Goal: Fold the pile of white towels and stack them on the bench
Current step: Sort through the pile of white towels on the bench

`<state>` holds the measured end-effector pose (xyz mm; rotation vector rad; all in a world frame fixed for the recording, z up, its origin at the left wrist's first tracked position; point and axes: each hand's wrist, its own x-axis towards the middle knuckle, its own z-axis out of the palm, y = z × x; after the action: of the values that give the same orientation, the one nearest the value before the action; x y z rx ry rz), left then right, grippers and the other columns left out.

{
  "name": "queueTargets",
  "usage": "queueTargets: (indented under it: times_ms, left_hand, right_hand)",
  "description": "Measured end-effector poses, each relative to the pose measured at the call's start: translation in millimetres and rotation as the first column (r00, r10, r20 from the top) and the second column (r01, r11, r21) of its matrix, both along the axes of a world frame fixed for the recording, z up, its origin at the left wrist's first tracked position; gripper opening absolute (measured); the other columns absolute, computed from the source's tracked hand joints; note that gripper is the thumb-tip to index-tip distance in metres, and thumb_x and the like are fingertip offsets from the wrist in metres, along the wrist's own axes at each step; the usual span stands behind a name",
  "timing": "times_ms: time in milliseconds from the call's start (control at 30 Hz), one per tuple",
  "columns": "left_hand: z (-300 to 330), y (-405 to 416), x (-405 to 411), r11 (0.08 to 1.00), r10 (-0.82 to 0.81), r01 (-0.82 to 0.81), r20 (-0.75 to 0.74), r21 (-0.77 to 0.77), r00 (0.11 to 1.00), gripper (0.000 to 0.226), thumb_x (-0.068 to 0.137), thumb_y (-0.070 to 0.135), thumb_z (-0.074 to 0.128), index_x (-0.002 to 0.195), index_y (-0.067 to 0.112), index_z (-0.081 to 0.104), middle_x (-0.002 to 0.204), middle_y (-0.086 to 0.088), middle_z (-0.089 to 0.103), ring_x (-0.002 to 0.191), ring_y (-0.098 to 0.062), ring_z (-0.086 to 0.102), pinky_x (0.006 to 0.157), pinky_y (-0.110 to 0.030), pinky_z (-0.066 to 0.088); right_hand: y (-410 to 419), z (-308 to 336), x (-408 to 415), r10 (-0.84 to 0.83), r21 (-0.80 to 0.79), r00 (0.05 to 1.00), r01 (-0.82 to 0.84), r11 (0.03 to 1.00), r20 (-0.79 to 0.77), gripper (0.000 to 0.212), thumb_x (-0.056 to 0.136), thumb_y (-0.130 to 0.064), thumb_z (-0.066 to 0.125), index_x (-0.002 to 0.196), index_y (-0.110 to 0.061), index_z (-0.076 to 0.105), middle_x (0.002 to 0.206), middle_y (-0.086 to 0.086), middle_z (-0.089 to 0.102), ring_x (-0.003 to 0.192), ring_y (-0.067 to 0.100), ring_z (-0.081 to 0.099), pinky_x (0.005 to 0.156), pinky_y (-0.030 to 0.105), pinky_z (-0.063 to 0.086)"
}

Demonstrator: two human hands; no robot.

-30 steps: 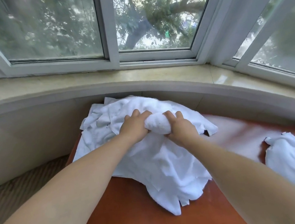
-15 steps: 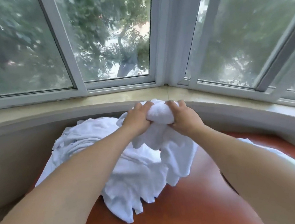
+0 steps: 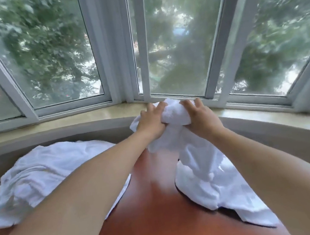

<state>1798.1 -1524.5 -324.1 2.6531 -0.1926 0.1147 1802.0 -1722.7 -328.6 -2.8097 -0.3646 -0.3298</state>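
A white towel [image 3: 199, 170] hangs bunched from both my hands above the reddish-brown bench [image 3: 160, 216]. My left hand [image 3: 150, 122] grips its gathered top from the left. My right hand [image 3: 202, 118] grips the same bunch from the right. The towel's lower part trails down over the right side of the bench. The pile of white towels [image 3: 45, 176] lies crumpled on the bench's left end, partly hidden behind my left forearm.
A curved beige wall [image 3: 284, 139] runs close behind the bench, topped by a stone window sill [image 3: 82, 117]. White-framed bay windows [image 3: 118, 62] rise just beyond my hands. The bench's middle shows bare between pile and towel.
Both hands have lifted one towel up out of the pile and carried it to the right. The view has turned right, so the pile now sits at the left.
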Motion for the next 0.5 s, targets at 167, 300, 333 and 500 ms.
queueTargets:
  times_ms: [167,300,333,500]
  left_hand:
    - [-34,-79,14,0.996,-0.085,0.084,-0.035,-0.030,0.996,0.062,0.089,0.019,0.056,0.145,0.039,0.040,0.128,-0.008,0.037,0.113,-0.035,0.043,0.094,-0.041,0.039]
    - [-97,-129,25,0.989,-0.147,0.144,-0.108,-0.033,0.983,0.069,0.092,0.021,0.055,0.153,0.041,0.032,0.146,-0.004,0.033,0.128,-0.035,0.037,0.104,-0.039,0.035]
    - [-118,-138,26,0.987,-0.163,0.162,-0.143,-0.018,0.976,0.070,0.094,0.022,0.056,0.155,0.041,0.029,0.152,-0.003,0.030,0.134,-0.035,0.035,0.108,-0.040,0.034]
    - [-223,-169,22,0.944,-0.211,0.294,-0.415,0.149,0.885,0.078,0.101,0.041,0.055,0.159,0.050,0.004,0.170,0.005,-0.002,0.155,-0.037,0.006,0.119,-0.052,0.028]
  right_hand:
    - [-80,-35,-4,-0.078,0.053,0.996,0.080,0.995,-0.038,0.065,0.087,-0.037,0.071,0.144,-0.037,0.040,0.131,0.008,0.043,0.108,0.040,0.057,0.078,0.043,0.049]
    - [-133,-94,-2,-0.180,0.086,0.973,0.193,0.977,-0.144,0.080,0.084,-0.044,0.072,0.153,-0.040,0.033,0.147,0.004,0.036,0.128,0.033,0.043,0.098,0.044,0.044]
    - [-144,-114,-4,-0.218,0.063,0.959,0.232,0.971,-0.183,0.086,0.084,-0.043,0.074,0.156,-0.040,0.027,0.155,0.004,0.030,0.134,0.034,0.039,0.104,0.045,0.041]
    - [-176,-221,-23,-0.312,-0.068,0.807,0.323,0.944,-0.502,0.100,0.093,-0.045,0.067,0.163,-0.039,-0.005,0.171,0.004,-0.008,0.152,0.044,0.014,0.110,0.050,0.041]
